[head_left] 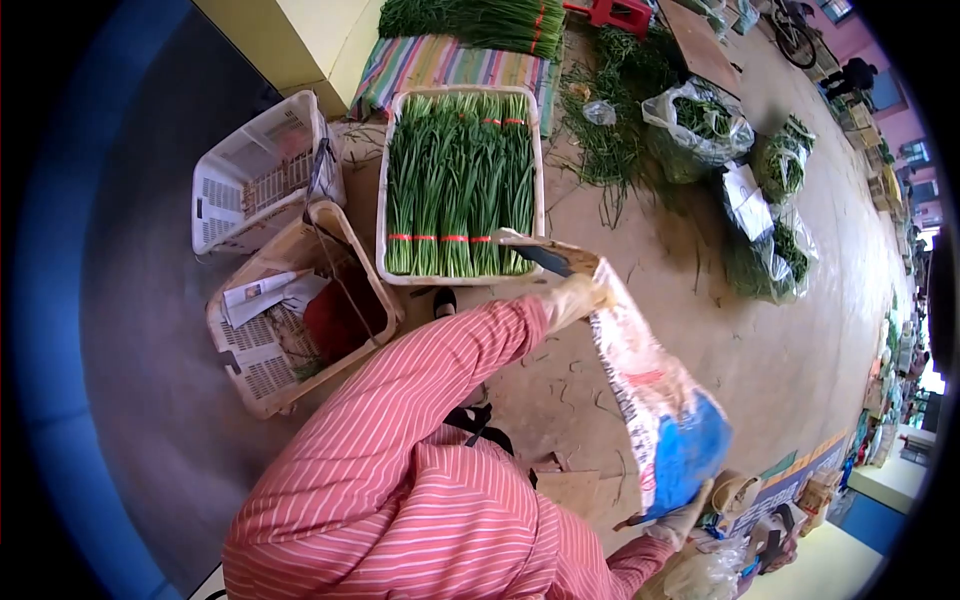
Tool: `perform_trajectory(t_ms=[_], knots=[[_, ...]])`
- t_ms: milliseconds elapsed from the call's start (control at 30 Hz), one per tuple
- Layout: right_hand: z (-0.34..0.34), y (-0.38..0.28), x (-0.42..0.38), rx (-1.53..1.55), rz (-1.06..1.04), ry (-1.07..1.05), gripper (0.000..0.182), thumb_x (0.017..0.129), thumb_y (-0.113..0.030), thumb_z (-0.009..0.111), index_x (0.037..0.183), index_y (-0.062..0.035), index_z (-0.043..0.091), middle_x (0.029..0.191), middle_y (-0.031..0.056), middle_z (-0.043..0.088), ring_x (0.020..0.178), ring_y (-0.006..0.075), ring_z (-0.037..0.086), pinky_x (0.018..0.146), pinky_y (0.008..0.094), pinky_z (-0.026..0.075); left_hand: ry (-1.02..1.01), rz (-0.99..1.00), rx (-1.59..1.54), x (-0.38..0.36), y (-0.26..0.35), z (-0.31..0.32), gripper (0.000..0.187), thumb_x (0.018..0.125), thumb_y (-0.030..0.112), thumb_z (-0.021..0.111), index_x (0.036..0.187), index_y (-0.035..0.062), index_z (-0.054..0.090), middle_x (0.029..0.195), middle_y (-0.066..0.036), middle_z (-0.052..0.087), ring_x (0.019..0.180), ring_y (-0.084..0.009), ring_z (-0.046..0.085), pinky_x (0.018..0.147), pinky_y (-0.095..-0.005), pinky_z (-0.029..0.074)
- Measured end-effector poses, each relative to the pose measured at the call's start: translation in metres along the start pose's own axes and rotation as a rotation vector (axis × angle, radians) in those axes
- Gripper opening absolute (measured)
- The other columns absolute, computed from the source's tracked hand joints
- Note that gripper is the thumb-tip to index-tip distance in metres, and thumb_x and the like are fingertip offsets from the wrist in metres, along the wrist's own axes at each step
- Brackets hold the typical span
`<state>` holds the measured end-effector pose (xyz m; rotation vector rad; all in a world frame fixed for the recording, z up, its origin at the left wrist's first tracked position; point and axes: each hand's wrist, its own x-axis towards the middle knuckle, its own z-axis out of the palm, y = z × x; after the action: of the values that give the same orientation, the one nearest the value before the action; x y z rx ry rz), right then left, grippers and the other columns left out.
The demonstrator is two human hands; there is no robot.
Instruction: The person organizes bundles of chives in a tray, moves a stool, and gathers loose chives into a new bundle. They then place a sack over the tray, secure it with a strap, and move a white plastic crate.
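A printed sack (650,385), white with red lettering and a blue patch, hangs stretched between my two hands. My left hand (578,302), in a pale glove, is closed on its upper end, where a brown-edged flap sticks out over the corner of a crate. At the blue lower end my right hand (690,515), also gloved, grips the edge, its fingers partly hidden by the sack. Left of the sack, a white plastic crate (382,190) holds upright rows of green leafy bundles (460,180) tied with red bands.
Two more crates, a white one (215,190) and a tan one (240,385) with paper and red cloth inside, stand at left. More bundled greens (480,22) lie on a striped sheet (400,72). Loose greens (610,130) and plastic bags of greens (700,125) cover the floor beyond.
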<state>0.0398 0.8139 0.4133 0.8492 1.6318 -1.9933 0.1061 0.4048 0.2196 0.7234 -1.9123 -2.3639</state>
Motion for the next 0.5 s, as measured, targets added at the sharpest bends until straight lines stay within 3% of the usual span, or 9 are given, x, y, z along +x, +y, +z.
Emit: perform_trajectory(t_ms=[67, 100, 133, 200, 267, 333, 400, 433, 500], knots=[[0.035, -0.019, 0.01, 0.08, -0.011, -0.149, 0.087, 0.085, -0.062, 0.067, 0.147, -0.0053, 0.043, 0.147, 0.012, 0.049, 0.128, 0.0319, 0.052, 0.111, 0.0489, 0.04, -0.005, 0.039, -0.395, 0.03, 0.05, -0.038, 0.014, 0.087, 0.011, 0.066, 0.086, -0.0018, 0.071, 0.087, -0.009, 0.069, 0.074, -0.0164, 0.058, 0.066, -0.0277, 0.045], [0.072, -0.027, -0.006, 0.068, -0.013, -0.148, 0.087, 0.085, -0.062, 0.067, 0.147, -0.0053, 0.043, 0.147, 0.012, 0.049, 0.128, 0.0319, 0.052, 0.111, 0.0489, 0.04, -0.022, 0.053, -0.423, 0.041, 0.083, -0.056, 0.012, 0.088, 0.01, 0.067, 0.091, -0.0003, 0.073, 0.092, -0.011, 0.071, 0.081, -0.0176, 0.062, 0.072, -0.0278, 0.048], [0.124, -0.034, -0.033, -0.024, -0.166, -0.127, 0.085, 0.087, -0.06, 0.066, 0.147, -0.0046, 0.043, 0.147, 0.0124, 0.05, 0.127, 0.0323, 0.052, 0.111, 0.0494, 0.04, -0.042, 0.065, -0.449, 0.046, 0.124, -0.076, 0.012, 0.088, 0.009, 0.068, 0.096, 0.0011, 0.074, 0.098, -0.012, 0.072, 0.088, -0.0189, 0.065, 0.079, -0.0278, 0.051], [0.194, -0.035, -0.049, -0.121, -0.32, -0.101, 0.083, 0.088, -0.058, 0.065, 0.147, -0.0039, 0.043, 0.146, 0.0129, 0.051, 0.126, 0.0327, 0.052, 0.111, 0.0499, 0.04, -0.061, 0.15, -0.376, 0.031, 0.207, -0.134, 0.02, 0.087, 0.013, 0.072, 0.103, 0.0012, 0.075, 0.109, -0.015, 0.072, 0.107, -0.0214, 0.065, 0.096, -0.0314, 0.051], [0.239, -0.032, -0.046, 0.056, -0.162, -0.297, 0.076, 0.092, -0.053, 0.063, 0.147, -0.0038, 0.042, 0.146, 0.0139, 0.05, 0.126, 0.0335, 0.052, 0.111, 0.0505, 0.039, -0.044, 0.263, -0.143, 0.014, 0.275, -0.19, 0.025, 0.092, 0.02, 0.07, 0.107, 0.0005, 0.074, 0.128, -0.013, 0.065, 0.117, -0.0249, 0.058, 0.099, -0.0325, 0.047], [0.293, -0.021, -0.05, 0.089, -0.072, -0.463, 0.071, 0.095, -0.049, 0.062, 0.146, -0.0036, 0.042, 0.146, 0.0149, 0.049, 0.127, 0.0329, 0.051, 0.11, 0.0502, 0.04, 0.079, 0.507, 0.107, 0.029, 0.296, -0.253, 0.025, 0.091, 0.02, 0.07, 0.107, 0.0008, 0.074, 0.125, -0.011, 0.067, 0.107, -0.0282, 0.064, 0.094, -0.0352, 0.051], [0.341, 0.003, -0.039, 0.079, -0.072, -0.608, 0.065, 0.097, -0.043, 0.06, 0.146, -0.0036, 0.042, 0.146, 0.0132, 0.05, 0.128, 0.0306, 0.051, 0.112, 0.0465, 0.037, -0.102, 0.455, -0.053, 0.044, 0.301, -0.332, 0.035, 0.1, 0.037, 0.057, 0.121, 0.0111, 0.07, 0.128, -0.014, 0.064, 0.112, -0.0242, 0.064, 0.106, -0.036, 0.047], [0.351, 0.02, -0.01, 0.092, -0.03, -0.701, 0.06, 0.098, -0.04, 0.06, 0.144, -0.0042, 0.045, 0.144, 0.0113, 0.052, 0.127, 0.0277, 0.052, 0.111, 0.0442, 0.037, -0.086, 0.444, -0.059, 0.038, 0.293, -0.356, 0.035, 0.1, 0.037, 0.057, 0.121, 0.0111, 0.07, 0.128, -0.014, 0.064, 0.112, -0.0242, 0.064, 0.106, -0.036, 0.047], [0.397, 0.067, 0.002, -0.041, -0.065, -0.761, 0.049, 0.097, -0.034, 0.064, 0.136, -0.0062, 0.055, 0.132, 0.0066, 0.061, 0.12, 0.0223, 0.056, 0.107, 0.0407, 0.042, 0.162, 0.507, 0.261, 0.015, 0.274, -0.399, 0.04, 0.099, 0.038, 0.059, 0.123, 0.0063, 0.067, 0.124, -0.012, 0.067, 0.109, -0.0234, 0.065, 0.102, -0.0355, 0.048]])
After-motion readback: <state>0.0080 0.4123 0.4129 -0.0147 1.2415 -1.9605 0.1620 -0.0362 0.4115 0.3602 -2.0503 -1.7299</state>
